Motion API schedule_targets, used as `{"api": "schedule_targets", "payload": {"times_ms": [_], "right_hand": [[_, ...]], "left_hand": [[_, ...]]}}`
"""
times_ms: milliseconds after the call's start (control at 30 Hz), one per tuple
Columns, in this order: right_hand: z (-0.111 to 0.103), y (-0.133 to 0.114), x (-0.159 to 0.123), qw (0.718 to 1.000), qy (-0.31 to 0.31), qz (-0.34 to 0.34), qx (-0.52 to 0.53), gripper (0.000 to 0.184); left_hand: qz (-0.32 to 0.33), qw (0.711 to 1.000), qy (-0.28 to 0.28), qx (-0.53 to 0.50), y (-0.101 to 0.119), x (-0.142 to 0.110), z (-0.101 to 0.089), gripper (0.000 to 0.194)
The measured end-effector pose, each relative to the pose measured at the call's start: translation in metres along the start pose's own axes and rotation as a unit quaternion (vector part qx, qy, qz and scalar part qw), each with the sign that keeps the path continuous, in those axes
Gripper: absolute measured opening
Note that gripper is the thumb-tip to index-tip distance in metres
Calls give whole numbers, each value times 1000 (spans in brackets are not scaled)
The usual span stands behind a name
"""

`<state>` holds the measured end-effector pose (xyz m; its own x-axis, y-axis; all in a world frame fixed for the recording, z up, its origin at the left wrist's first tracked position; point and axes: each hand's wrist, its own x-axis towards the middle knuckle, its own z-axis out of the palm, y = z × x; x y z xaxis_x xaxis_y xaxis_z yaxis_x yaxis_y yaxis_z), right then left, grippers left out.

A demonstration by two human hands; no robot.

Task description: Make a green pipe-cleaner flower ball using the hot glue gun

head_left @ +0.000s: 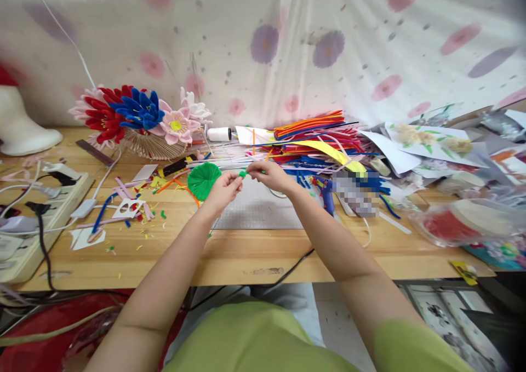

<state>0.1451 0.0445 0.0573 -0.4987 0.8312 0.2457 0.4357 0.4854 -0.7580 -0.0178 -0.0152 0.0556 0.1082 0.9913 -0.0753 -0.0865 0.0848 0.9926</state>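
Both hands meet above a grey cutting mat (263, 216) and pinch a short green pipe cleaner piece (243, 173), partly hidden by the fingers. My left hand (225, 190) is closed on its left side, fingertips together. From the right, my right hand (269, 175) grips the other end with curled fingers. A round, pleated green pipe-cleaner leaf (204, 180) shows just left of my left hand; whether they touch I cannot tell. Behind the hands lie bundled orange and red pipe cleaners (308, 128) and white ones.
Finished pipe-cleaner flowers (142, 112) stand at the back left. A power strip (61, 218) with cables lies at the left, near coloured scraps (131, 207). At the right are a blue glue gun (327, 194), papers (390, 150) and a bagged red spool (452, 221).
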Motion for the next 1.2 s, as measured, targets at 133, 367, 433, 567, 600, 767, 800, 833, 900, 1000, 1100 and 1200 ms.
{"api": "schedule_targets", "payload": {"times_ms": [133, 367, 433, 567, 600, 767, 800, 833, 900, 1000, 1100, 1200], "right_hand": [[-4, -8, 10, 996, -33, -38, 77, 12], [-23, -34, 2, 993, -82, -69, -42, 10], [-20, -31, -3, 996, -55, -47, -49, 9], [-11, -14, -7, 1000, -2, 11, -17, 9], [-9, -11, -7, 1000, 7, 15, -20, 9], [-10, -10, -5, 997, 39, 2, -68, 7], [-11, -12, -5, 996, 43, -1, -73, 7], [-12, -13, -5, 996, 47, -3, -77, 6], [-13, -15, -6, 996, 49, -7, -80, 6], [-13, -16, -7, 996, 43, -10, -76, 6], [-13, -17, -9, 997, 18, -9, -70, 6], [-14, -19, -10, 998, 11, -16, -59, 7]], "left_hand": [[-41, 997, -68, 9, 6, -7, 5, 17], [-47, 996, 66, -47, 5, 4, -7, 18], [-37, 992, 67, -99, 7, 6, -13, 19], [-46, 980, 22, -191, 10, 5, -16, 20], [-51, 977, 11, -209, 9, 4, -16, 20], [-55, 967, -8, -248, 7, 0, -14, 19], [-55, 967, -12, -250, 7, 0, -14, 18], [-55, 967, -18, -249, 7, 0, -15, 17], [-55, 967, -29, -245, 7, 0, -15, 15], [-48, 970, -37, -237, 8, 0, -14, 16], [-35, 972, -37, -228, 6, 0, -12, 19], [-14, 976, -30, -216, 5, 0, -10, 23]]}}
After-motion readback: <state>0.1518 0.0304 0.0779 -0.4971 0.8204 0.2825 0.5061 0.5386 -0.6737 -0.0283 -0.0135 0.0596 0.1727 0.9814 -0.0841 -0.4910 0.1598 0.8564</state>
